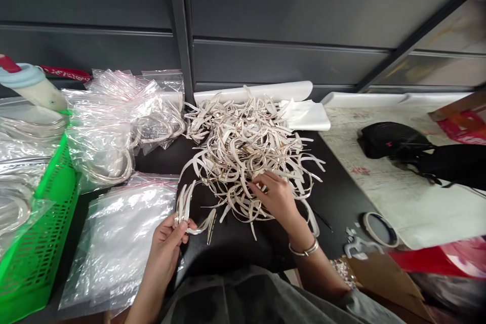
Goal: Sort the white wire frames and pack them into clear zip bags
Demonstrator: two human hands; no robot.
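Observation:
My left hand (172,235) is closed around a small bundle of curved, white and metallic headbands (185,207), held upright over the near edge of the dark table. The ends of the bands curve out to the right of the fingers. My right hand (277,197), with a bangle at the wrist, reaches into the near side of a big tangled pile of similar headbands (246,142). Its thumb and fingers are pinched together among the bands, and the exact grip is partly hidden by the pile.
Clear zip bags (125,228) lie flat at left; filled bags (102,142) sit behind them. A green basket (56,217) holds more bagged bands, near a lidded cup (34,86). At right are a tape roll (380,229), a cardboard box (383,283) and a black bag (395,142).

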